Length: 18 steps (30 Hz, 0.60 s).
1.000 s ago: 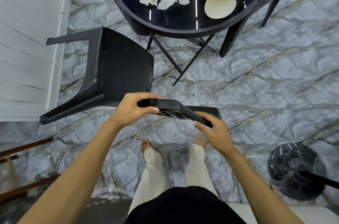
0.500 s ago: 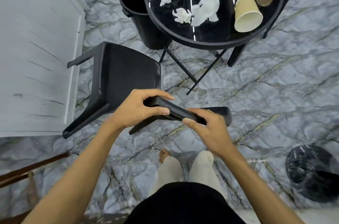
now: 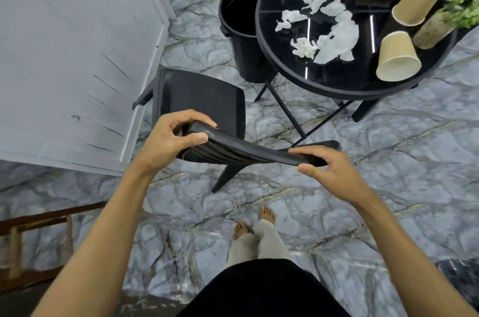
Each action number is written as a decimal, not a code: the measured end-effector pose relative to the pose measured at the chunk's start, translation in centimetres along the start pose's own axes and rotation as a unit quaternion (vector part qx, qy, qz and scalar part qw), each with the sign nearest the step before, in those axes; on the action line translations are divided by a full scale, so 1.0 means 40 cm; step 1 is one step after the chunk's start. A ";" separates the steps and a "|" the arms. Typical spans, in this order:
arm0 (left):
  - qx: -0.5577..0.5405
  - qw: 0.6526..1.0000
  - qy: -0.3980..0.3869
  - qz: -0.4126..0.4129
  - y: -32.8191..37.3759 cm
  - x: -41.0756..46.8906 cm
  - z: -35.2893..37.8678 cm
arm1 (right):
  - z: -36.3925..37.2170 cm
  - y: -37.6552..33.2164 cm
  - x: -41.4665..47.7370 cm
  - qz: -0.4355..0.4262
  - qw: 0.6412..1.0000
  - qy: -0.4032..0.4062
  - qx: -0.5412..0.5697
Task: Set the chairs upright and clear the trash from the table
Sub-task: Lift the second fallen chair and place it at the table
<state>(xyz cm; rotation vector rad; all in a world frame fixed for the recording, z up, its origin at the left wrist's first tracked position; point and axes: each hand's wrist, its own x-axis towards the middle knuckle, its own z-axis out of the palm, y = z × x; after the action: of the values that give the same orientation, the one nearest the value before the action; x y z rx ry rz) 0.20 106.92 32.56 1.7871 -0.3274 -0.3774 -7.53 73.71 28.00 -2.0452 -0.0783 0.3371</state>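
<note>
A black chair (image 3: 202,98) stands on the marble floor in front of me, its seat facing up. My left hand (image 3: 171,143) grips the left end of its backrest top rail (image 3: 246,152), and my right hand (image 3: 329,169) grips the right end. To the upper right is a round black glass table (image 3: 324,80). On it lie several crumpled white tissues (image 3: 337,41) and several tan paper cups (image 3: 396,58) on their sides.
A black bin (image 3: 241,21) stands on the floor just left of the table. A pale grey door or panel (image 3: 72,57) fills the left side. A potted green plant (image 3: 445,18) lies on the table's right. Wooden rails (image 3: 33,223) are at lower left.
The chair has come further upright and closer to the wall panel, both hands still on its backrest. My view has risen, showing more of the table, cups and bin.
</note>
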 end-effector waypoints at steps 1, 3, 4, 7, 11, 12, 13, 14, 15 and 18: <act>-0.014 1.000 0.019 0.000 -0.003 -0.005 -0.011 | -0.003 -0.009 0.017 -0.012 1.000 -0.002 -0.005; -0.040 0.997 0.061 0.002 -0.012 -0.014 -0.030 | -0.003 -0.035 0.048 -0.041 0.999 -0.011 -0.011; -0.049 0.996 0.078 0.001 -0.018 -0.019 -0.039 | -0.001 -0.048 0.063 -0.051 0.998 -0.020 -0.008; -0.073 0.990 0.119 0.005 -0.038 -0.043 -0.083 | 0.001 -0.084 0.102 -0.062 0.997 -0.053 -0.003; -0.126 0.979 0.158 0.004 -0.047 -0.087 -0.152 | 0.010 -0.121 0.158 -0.057 0.993 -0.103 0.025; -0.136 0.977 0.165 0.004 -0.052 -0.101 -0.170 | 0.015 -0.130 0.177 -0.056 0.991 -0.119 0.016; -0.144 0.975 0.172 0.004 -0.058 -0.115 -0.189 | 0.021 -0.139 0.197 -0.053 0.989 -0.137 0.006; -0.152 0.972 0.178 0.002 -0.066 -0.128 -0.206 | 0.025 -0.143 0.215 -0.048 0.987 -0.153 -0.002; -0.157 0.969 0.189 0.000 -0.075 -0.143 -0.228 | 0.032 -0.146 0.235 -0.044 0.985 -0.168 -0.007; -0.184 0.959 0.216 -0.002 -0.105 -0.184 -0.298 | 0.053 -0.149 0.283 -0.019 0.982 -0.189 0.004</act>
<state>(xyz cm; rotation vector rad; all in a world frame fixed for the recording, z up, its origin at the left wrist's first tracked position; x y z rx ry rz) -1.38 121.45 31.79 1.4543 0.0564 -0.0376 3.27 80.63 29.93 -1.9458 -0.3463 0.6971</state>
